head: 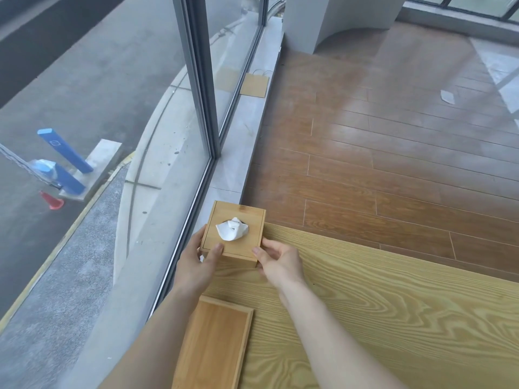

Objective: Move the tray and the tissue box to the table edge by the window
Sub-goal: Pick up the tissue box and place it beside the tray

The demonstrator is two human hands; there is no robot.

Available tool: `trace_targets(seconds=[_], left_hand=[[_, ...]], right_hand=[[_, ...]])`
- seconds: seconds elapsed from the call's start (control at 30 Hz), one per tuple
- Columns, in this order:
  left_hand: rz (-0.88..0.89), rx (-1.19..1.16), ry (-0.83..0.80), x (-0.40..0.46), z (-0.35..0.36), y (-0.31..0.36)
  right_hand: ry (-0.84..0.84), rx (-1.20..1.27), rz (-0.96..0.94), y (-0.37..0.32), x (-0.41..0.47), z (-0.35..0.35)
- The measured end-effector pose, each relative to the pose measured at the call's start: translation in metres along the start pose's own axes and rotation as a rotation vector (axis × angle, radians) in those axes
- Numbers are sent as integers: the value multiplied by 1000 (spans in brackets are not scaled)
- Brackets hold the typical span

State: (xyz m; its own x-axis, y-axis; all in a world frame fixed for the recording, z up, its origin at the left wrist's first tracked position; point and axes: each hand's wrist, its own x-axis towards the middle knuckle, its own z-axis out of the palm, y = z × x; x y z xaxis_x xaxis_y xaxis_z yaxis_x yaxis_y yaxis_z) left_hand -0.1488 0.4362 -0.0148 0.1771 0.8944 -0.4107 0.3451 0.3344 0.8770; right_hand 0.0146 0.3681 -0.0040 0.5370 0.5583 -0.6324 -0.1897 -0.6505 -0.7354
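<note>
Both hands are on the wooden tissue box (233,234), which sits right at the far corner of the table (393,318), up against the window (196,80) side, with a white tissue (232,228) poking out the top. The left hand (196,262) wraps its left side with the thumb on the lid, and the right hand (278,261) pinches the near right corner (fingers curled in tight). The tray (216,346) lies flat nearer the camera, along the same window edge and apart from the box.
</note>
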Motion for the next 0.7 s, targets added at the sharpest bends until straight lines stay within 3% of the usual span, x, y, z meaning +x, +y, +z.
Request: trace_targets(seconds=[0.7], left_hand=[[-20,-29,-25,4,1,3]], right_hand=[[0,-48,-20,-4,-2,-1]])
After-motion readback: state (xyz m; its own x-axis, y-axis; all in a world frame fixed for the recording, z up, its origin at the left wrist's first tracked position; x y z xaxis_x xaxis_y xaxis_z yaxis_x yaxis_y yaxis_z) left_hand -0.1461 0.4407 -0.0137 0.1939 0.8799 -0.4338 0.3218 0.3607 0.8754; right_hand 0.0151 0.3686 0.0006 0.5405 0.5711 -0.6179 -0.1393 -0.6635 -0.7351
